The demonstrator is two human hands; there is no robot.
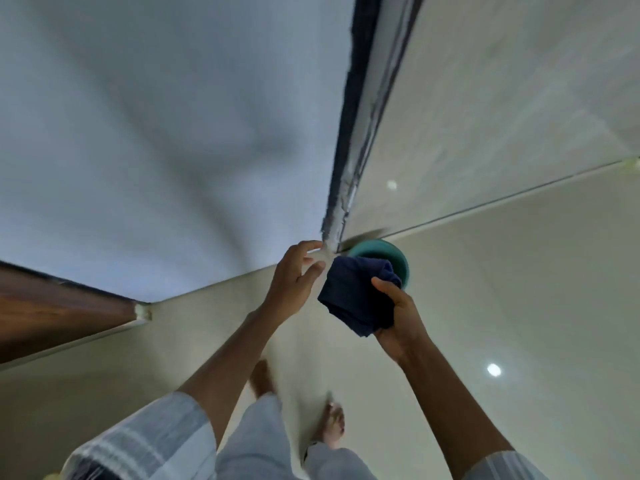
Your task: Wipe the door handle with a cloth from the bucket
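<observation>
A dark blue cloth (pixel 356 294) hangs bunched in my right hand (pixel 398 313), which grips its lower right side above the floor. Behind the cloth stands a teal bucket (pixel 384 252) on the floor by the wall corner, partly hidden by the cloth. My left hand (pixel 298 278) is just left of the cloth with its fingers spread, holding nothing and not touching the cloth. No door handle shows in this view.
A white wall (pixel 156 133) fills the left, with a dark vertical frame edge (pixel 360 133) beside it. A brown wooden door (pixel 59 306) sits at the far left. Glossy cream floor tiles (pixel 502 289) lie below. My bare feet (pixel 334 424) stand on the tiles.
</observation>
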